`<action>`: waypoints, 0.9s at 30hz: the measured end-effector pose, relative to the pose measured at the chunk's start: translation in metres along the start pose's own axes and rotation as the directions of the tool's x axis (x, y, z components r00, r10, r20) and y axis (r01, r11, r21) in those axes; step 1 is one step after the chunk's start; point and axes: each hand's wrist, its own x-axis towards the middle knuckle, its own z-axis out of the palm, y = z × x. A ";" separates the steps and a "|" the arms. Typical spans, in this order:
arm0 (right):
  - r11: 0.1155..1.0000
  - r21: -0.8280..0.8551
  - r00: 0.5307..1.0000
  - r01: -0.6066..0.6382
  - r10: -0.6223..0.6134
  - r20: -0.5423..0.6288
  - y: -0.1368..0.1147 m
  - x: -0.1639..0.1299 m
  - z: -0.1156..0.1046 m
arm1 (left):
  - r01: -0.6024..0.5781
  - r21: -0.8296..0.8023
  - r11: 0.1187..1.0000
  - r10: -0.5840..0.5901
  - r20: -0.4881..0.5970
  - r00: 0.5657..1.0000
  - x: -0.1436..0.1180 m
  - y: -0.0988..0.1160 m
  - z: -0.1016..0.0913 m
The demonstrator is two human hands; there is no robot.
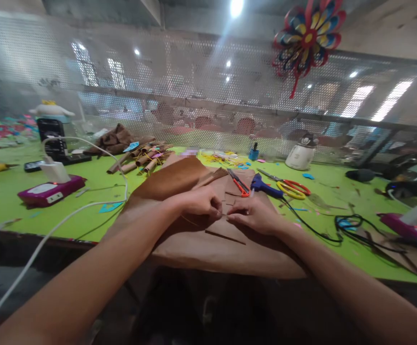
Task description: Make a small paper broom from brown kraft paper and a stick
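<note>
Both hands on brown sheet (long axis left-right).

Left arm: bare forearm entering from the lower left, extended forward and angled inward toward the centre. Left hand: palm down, knuckles up, fingers curled and drawn together at the tips in a pinch. Right arm: bare forearm entering from the lower right, angled inward. Right hand: palm down, fingers bent, tips pinched. The two hands' fingertips meet, touching or nearly so.
</note>
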 end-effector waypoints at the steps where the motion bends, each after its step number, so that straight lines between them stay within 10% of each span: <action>1: 1.000 -0.003 1.000 0.006 -0.006 -0.004 0.000 0.001 0.001 | -0.024 -0.012 1.000 0.024 0.015 1.000 0.000 0.001 0.000; 27: 0.975 -0.192 0.994 0.108 -0.102 0.045 -0.006 0.003 -0.003 | -0.116 0.175 0.978 0.133 -0.092 0.987 -0.001 0.007 0.014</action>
